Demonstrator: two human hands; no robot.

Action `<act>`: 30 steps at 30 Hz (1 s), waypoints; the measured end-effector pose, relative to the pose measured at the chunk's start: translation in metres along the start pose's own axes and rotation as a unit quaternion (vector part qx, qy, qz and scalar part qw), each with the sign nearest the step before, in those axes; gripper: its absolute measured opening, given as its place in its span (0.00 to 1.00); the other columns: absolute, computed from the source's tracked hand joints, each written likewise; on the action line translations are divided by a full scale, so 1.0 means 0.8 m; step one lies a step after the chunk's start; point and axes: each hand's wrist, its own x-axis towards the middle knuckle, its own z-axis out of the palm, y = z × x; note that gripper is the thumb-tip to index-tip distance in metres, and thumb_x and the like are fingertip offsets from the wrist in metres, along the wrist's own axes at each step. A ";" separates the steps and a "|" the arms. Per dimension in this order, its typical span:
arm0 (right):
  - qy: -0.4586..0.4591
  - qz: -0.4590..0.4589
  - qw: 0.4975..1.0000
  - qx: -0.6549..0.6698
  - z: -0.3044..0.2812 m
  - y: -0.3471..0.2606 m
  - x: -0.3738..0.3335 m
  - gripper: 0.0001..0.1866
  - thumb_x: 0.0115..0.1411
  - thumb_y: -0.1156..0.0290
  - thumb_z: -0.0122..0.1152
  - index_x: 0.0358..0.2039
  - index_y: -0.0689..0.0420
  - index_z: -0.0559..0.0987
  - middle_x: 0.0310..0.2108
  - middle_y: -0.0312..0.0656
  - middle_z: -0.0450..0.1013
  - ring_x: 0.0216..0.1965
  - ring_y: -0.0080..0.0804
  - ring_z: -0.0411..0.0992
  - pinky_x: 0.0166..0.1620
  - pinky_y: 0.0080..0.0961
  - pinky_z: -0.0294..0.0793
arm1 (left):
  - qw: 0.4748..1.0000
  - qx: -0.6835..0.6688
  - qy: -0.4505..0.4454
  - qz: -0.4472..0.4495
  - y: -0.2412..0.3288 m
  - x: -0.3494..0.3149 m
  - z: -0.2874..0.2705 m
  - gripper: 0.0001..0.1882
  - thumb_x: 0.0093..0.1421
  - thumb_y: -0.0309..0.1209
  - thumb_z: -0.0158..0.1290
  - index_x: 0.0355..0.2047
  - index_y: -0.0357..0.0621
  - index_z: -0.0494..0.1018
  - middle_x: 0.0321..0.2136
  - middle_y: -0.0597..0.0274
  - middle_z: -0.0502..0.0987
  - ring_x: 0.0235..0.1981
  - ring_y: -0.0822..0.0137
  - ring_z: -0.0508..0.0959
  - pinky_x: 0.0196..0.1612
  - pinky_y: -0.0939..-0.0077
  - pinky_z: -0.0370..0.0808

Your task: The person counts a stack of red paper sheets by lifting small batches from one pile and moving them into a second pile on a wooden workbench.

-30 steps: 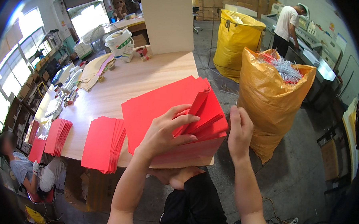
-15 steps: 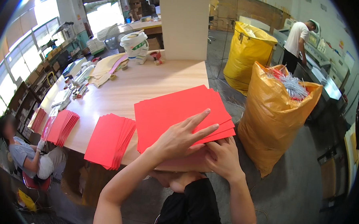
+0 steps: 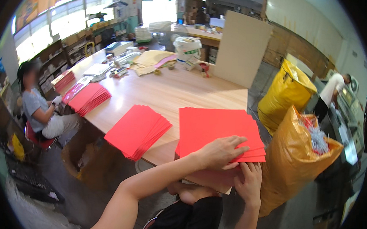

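Note:
A stack of large red paper sheets [image 3: 215, 126] lies at the near right corner of the wooden table [image 3: 172, 91]. My left hand [image 3: 220, 152] rests flat on the stack's near edge, fingers spread across the top sheet. My right hand [image 3: 249, 183] grips that near edge from below, fingers curled up against the red sheets and the brown board under them. A second pile of red sheets [image 3: 138, 129] sits fanned to the left, overhanging the table's front edge.
A third red pile [image 3: 88, 98] lies further left near a seated person [image 3: 38, 108]. Two full yellow sacks [image 3: 296, 160] [image 3: 284, 94] stand right of the table. A tall board [image 3: 240, 47], a bucket [image 3: 186, 47] and papers sit at the far end. Another person [image 3: 329, 94] works at a machine.
A folded red sheet held up in both hands has been laid down on the stack. My left hand now presses flat on it and my right hand has dropped to the near edge.

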 end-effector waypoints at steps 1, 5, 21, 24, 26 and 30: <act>0.004 -0.006 1.000 0.002 0.002 0.000 0.002 0.24 0.50 0.73 0.66 0.50 0.58 0.82 0.52 0.50 0.78 0.59 0.58 0.72 0.67 0.52 0.68 | 1.000 0.004 -0.009 -0.002 0.001 0.001 -0.003 0.33 0.64 0.41 0.64 0.67 0.45 0.71 0.69 0.45 0.68 0.65 0.45 0.75 0.64 0.52 0.78; -0.003 -0.011 1.000 -0.007 0.003 0.004 0.001 0.26 0.51 0.73 0.66 0.53 0.59 0.81 0.56 0.53 0.77 0.63 0.61 0.70 0.70 0.55 0.64 | 0.999 0.049 -0.018 0.013 0.001 0.005 0.011 0.33 0.64 0.42 0.62 0.67 0.43 0.71 0.68 0.46 0.70 0.68 0.47 0.73 0.68 0.48 0.73; 0.014 -0.009 0.992 -0.128 0.047 0.044 -0.021 0.31 0.66 0.63 0.68 0.63 0.70 0.76 0.60 0.63 0.75 0.65 0.67 0.69 0.69 0.56 0.63 | 0.915 0.234 0.237 -0.226 0.004 -0.168 -0.054 0.11 0.58 0.25 0.57 0.42 0.47 0.79 0.56 0.53 0.76 0.72 0.45 0.67 0.75 0.30 0.62; 0.033 -0.021 0.982 -0.182 0.045 0.049 -0.025 0.28 0.67 0.63 0.66 0.62 0.69 0.77 0.62 0.63 0.75 0.65 0.67 0.69 0.70 0.57 0.64 | 0.927 0.201 0.248 -0.196 0.014 -0.162 -0.042 0.10 0.53 0.22 0.59 0.37 0.46 0.79 0.56 0.56 0.76 0.73 0.45 0.66 0.77 0.29 0.61; 0.074 -0.074 0.979 -0.177 0.044 0.038 -0.018 0.29 0.68 0.53 0.68 0.58 0.66 0.81 0.56 0.60 0.79 0.60 0.62 0.75 0.66 0.57 0.69 | 0.938 0.161 0.242 -0.187 0.040 -0.165 -0.040 0.11 0.51 0.21 0.59 0.36 0.45 0.79 0.56 0.56 0.76 0.74 0.44 0.65 0.78 0.29 0.59; 0.088 -0.104 0.974 -0.183 0.040 0.039 -0.020 0.31 0.65 0.49 0.70 0.54 0.67 0.83 0.53 0.62 0.81 0.57 0.64 0.77 0.64 0.57 0.72 | 0.947 0.096 0.251 -0.176 0.073 -0.179 -0.033 0.20 0.51 0.19 0.61 0.46 0.47 0.78 0.62 0.53 0.74 0.76 0.44 0.64 0.80 0.34 0.56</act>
